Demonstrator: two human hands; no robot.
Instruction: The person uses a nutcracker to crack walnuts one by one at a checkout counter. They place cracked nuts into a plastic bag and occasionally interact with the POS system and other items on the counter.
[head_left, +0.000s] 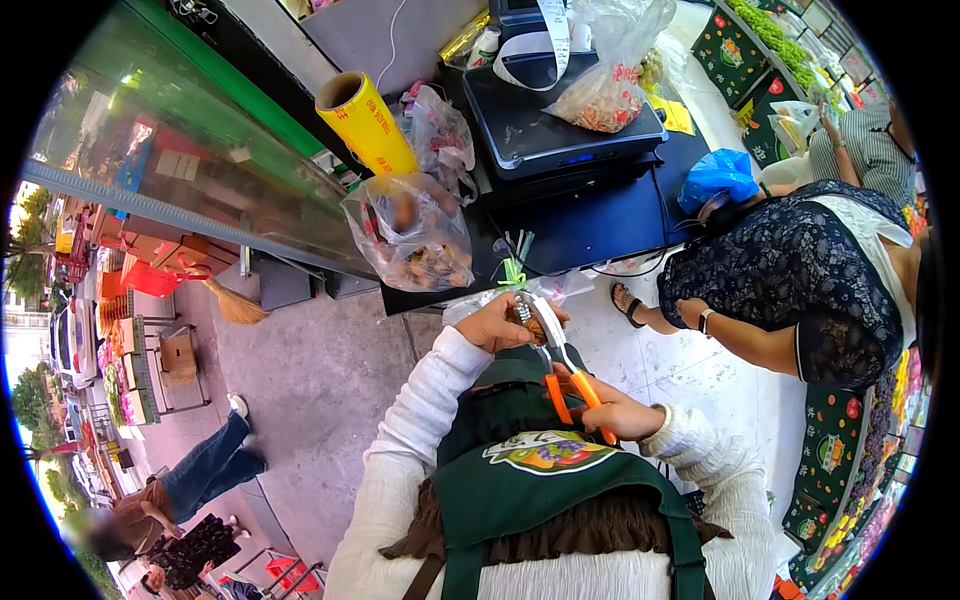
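Close to my chest, in the middle of the head view, my left hand (496, 324) holds a small brown, rough-skinned item (534, 327), partly hidden by fingers. Orange-handled metal pliers (559, 341) reach up to it, their jaws around or beside it; which of the two I cannot tell. Both orange handles are gripped in my right hand (622, 414). Just beyond my left hand lies a bundle with green ties (514, 276) at the counter's edge. A clear plastic bag (409, 240) with brown pieces sits on the counter corner, up and to the left.
The dark counter (592, 225) bears a black scale (555, 127) with a filled plastic bag (611, 90) on it. A yellow roll (367, 124) stands at left. At right a person in dark patterned clothes (780, 277) stands near a blue bag (718, 180). A broom (234, 301) lies farther left.
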